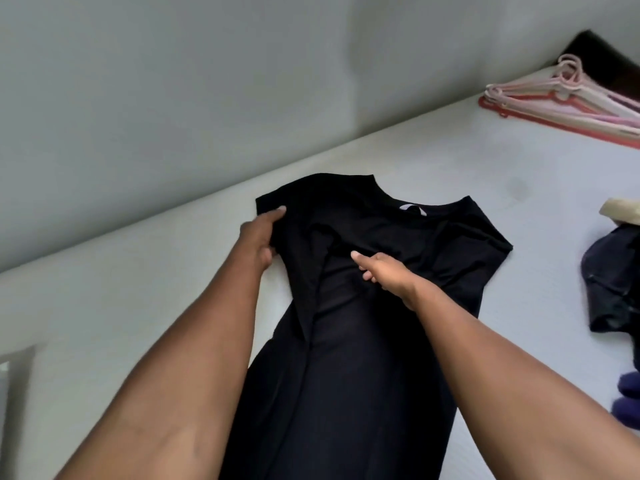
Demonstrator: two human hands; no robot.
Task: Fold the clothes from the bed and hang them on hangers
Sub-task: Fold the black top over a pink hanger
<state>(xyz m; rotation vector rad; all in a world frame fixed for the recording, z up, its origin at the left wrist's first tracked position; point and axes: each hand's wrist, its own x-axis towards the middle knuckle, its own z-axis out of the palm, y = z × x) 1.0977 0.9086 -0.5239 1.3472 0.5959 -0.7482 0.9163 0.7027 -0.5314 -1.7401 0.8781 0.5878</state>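
A long black dress (349, 358) lies flat on the white bed (433, 150), neckline toward the wall. Its left side is folded inward over the middle. My left hand (259, 237) grips the left shoulder edge of the dress, thumb on top of the cloth. My right hand (384, 271) rests on the chest of the dress with the forefinger stretched out and the other fingers curled, pressing the fold down. A stack of pink and red hangers (561, 102) lies at the far right corner of the bed.
A grey wall (173, 98) runs along the far side of the bed. At the right edge lie a dark navy garment (613, 282), a beige item (620, 211) and something purple (627, 400). A dark object (606, 60) sits behind the hangers.
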